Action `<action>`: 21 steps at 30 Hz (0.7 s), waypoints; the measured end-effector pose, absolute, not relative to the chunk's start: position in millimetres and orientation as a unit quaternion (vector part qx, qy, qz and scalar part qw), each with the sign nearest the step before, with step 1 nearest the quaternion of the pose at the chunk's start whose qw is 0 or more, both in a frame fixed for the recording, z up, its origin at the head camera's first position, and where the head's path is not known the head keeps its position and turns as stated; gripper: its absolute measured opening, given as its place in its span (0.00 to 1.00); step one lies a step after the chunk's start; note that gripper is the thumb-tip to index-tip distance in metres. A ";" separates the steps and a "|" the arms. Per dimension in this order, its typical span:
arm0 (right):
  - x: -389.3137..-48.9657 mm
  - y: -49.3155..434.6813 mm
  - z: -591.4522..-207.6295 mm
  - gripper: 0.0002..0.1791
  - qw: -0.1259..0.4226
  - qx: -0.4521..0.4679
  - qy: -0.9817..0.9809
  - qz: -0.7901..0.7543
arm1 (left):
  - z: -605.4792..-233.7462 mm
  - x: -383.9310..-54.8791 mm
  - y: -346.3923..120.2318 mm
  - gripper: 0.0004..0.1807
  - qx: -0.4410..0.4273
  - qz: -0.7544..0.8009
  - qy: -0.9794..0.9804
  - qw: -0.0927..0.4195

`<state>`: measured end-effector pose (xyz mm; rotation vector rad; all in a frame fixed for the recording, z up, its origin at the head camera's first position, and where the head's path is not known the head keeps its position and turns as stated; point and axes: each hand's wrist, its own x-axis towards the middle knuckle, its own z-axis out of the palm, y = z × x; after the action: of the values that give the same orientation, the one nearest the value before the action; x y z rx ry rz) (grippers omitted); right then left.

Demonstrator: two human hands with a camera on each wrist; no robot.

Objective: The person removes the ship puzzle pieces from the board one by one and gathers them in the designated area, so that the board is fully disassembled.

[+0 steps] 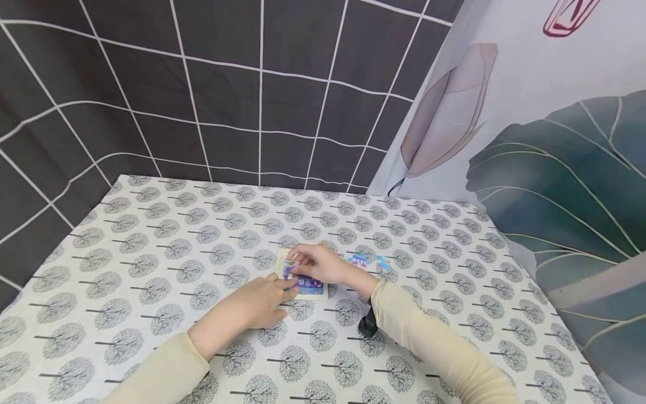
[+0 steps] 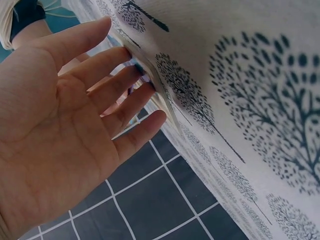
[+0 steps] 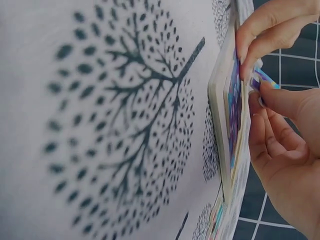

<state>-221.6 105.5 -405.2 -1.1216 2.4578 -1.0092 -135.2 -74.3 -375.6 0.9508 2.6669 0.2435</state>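
Observation:
A jigsaw puzzle board (image 1: 283, 254) with a pale rim lies on the table, its picture purple and blue. My left hand (image 1: 262, 302) rests at the board's left side, fingers nearly straight and their tips on it. From above, my right hand (image 1: 323, 265) reaches over the board. In the right wrist view its thumb and index finger pinch a small purple and blue puzzle piece (image 3: 269, 81), tilted up over the board's far part. Part of the picture is hidden beneath both hands.
Several loose colourful puzzle pieces (image 1: 359, 259) lie on the table just right of the board. A tree-print cloth (image 1: 202, 297) covers the table. Behind it hangs a dark gridded curtain (image 1: 222, 95), with a leaf-print curtain (image 1: 565, 185) on the right.

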 end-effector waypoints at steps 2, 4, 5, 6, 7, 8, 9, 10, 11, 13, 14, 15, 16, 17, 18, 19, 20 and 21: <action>-222.0 108.6 -406.1 0.13 0.128 -0.380 0.847 -0.348 | -375.7 -135.1 -75.3 0.27 0.331 0.091 0.927 0.151; -221.4 111.5 -405.4 0.13 0.123 -0.378 0.850 -0.346 | -376.3 -135.2 -76.2 0.27 0.332 0.098 0.926 0.151; -220.5 113.3 -404.6 0.13 0.120 -0.379 0.850 -0.347 | -376.4 -135.2 -76.7 0.26 0.333 0.102 0.925 0.150; -219.5 115.2 -403.5 0.13 0.115 -0.381 0.850 -0.346 | -376.4 -135.3 -77.1 0.26 0.335 0.106 0.924 0.150; -218.3 116.8 -402.5 0.14 0.109 -0.384 0.850 -0.343 | -376.5 -135.3 -77.5 0.26 0.337 0.111 0.923 0.150; -217.3 118.5 -401.9 0.14 0.106 -0.387 0.850 -0.341 | -376.9 -135.4 -77.6 0.27 0.336 0.115 0.923 0.150; -215.9 120.4 -401.0 0.14 0.104 -0.387 0.851 -0.339 | -377.6 -135.6 -77.6 0.27 0.336 0.117 0.922 0.150; -214.7 122.1 -400.5 0.14 0.104 -0.388 0.851 -0.339 | -377.6 -135.6 -77.6 0.27 0.335 0.120 0.922 0.150; -213.6 124.0 -400.0 0.14 0.104 -0.386 0.852 -0.338 | -377.7 -135.7 -77.5 0.27 0.335 0.121 0.922 0.151; -211.0 127.7 -399.3 0.14 0.107 -0.378 0.856 -0.337 | -378.0 -135.9 -77.1 0.27 0.333 0.121 0.922 0.153; -209.8 129.7 -399.1 0.14 0.108 -0.375 0.857 -0.338 | -378.1 -136.0 -77.0 0.27 0.333 0.120 0.923 0.153; -208.4 131.8 -398.7 0.14 0.110 -0.371 0.857 -0.339 | -377.9 -136.0 -77.1 0.27 0.334 0.120 0.922 0.153; -207.4 133.7 -398.7 0.14 0.112 -0.366 0.859 -0.340 | -377.6 -135.9 -77.3 0.27 0.335 0.121 0.922 0.153; -206.3 135.8 -398.5 0.14 0.113 -0.361 0.861 -0.341 | -377.7 -135.9 -77.5 0.27 0.335 0.121 0.922 0.153; -205.1 137.9 -398.5 0.14 0.114 -0.357 0.861 -0.342 | -377.8 -135.8 -77.8 0.27 0.335 0.121 0.922 0.152; -204.2 140.0 -398.9 0.15 0.115 -0.354 0.862 -0.344 | -378.1 -135.9 -78.0 0.26 0.334 0.123 0.922 0.152; -203.2 142.2 -399.4 0.15 0.114 -0.351 0.863 -0.346 | -378.2 -135.8 -78.1 0.26 0.335 0.122 0.922 0.151; -202.3 144.6 -400.1 0.15 0.116 -0.348 0.862 -0.350 | -378.6 -135.8 -78.0 0.26 0.335 0.123 0.922 0.150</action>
<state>-202.3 144.6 -400.1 -1.0192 2.5246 -1.0243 -135.8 -78.0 -378.6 0.9613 2.6484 0.3539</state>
